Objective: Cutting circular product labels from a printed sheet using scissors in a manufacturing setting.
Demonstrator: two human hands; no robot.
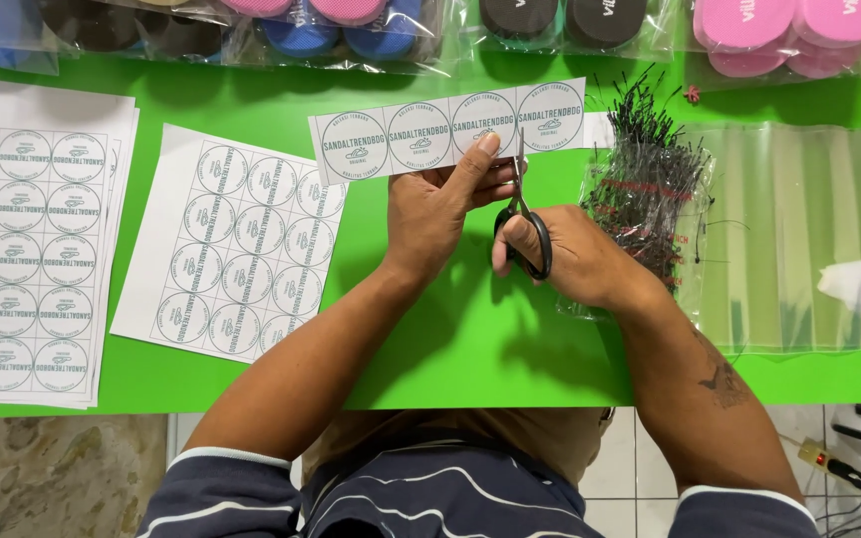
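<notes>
Pinching with thumb and fingers, the left hand is holding a paper strip of round labels above the green table. Just right of it, the right hand is gripping black scissors, whose blades are meeting the strip's near edge between two labels. Further label sheets are lying at the left.

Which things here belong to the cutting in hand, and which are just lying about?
In use: left hand, label strip, right hand, scissors.
Lying about: label sheets, bagged black ties, bagged sandals, clear bags.
</notes>
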